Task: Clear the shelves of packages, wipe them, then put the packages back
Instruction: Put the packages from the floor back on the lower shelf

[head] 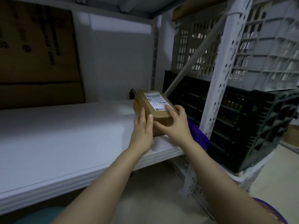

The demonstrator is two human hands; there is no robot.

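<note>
Package (155,104): brown carton, white label (156,101) face up, at the right end of the white shelf (64,143), close to the front edge. Cannot tell whether its base rests on the shelf or is just clear of it.

Left grip (143,126): bare hand, fingers flat along the carton's left side, thumb over the top edge; holding. Right grip (174,125): fingers spread across the top near corner, palm against the near end; holding. Carton is clamped between the two.

Surroundings: purple cloth (199,136) bunched at the shelf's right end, under the right wrist, against the upright post (223,78). Small black plug (132,94) just behind the carton. Large cardboard box (37,54) at back left. Beyond the post, grey crate (267,46) stacked on black crate (242,126).

Judgement: no other package in view on this shelf and the cloth is at hand, so the step is either lifting off the last carton or returning the first; the frame does not settle which.

Next move: if clearing, lift straight and draw toward the body, clear of cloth and post. If returning, slide the carton toward the back, stopping short of the plug.
</note>
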